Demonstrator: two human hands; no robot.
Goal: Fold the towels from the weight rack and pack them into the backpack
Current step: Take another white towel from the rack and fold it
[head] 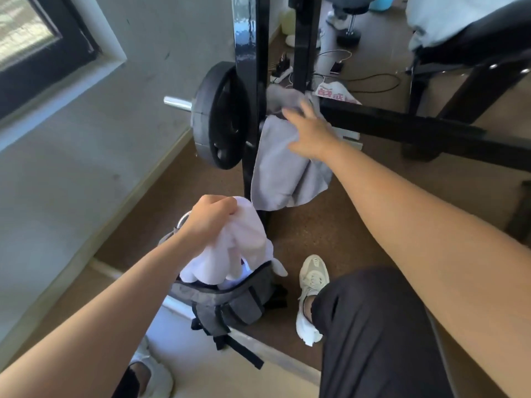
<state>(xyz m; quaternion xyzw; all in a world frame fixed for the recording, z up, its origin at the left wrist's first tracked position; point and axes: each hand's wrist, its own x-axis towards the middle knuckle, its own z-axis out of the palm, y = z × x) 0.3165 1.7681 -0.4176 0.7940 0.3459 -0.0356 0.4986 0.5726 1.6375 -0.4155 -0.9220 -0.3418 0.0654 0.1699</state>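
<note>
Two towels are in play: the left hand clamps a bunched white towel over the open grey backpack. The right hand, grip spread open, is nearer the grey towel, which hangs lengthwise down from the weight rack, directly under its palm.

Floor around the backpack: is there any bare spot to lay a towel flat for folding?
Yes. Bare brown floor lies between the hanging grey towel, the backpack and the shoe. Another pale strip runs left of the backpack. Behind the rack upright it is crowded with cables and a power strip.
</note>
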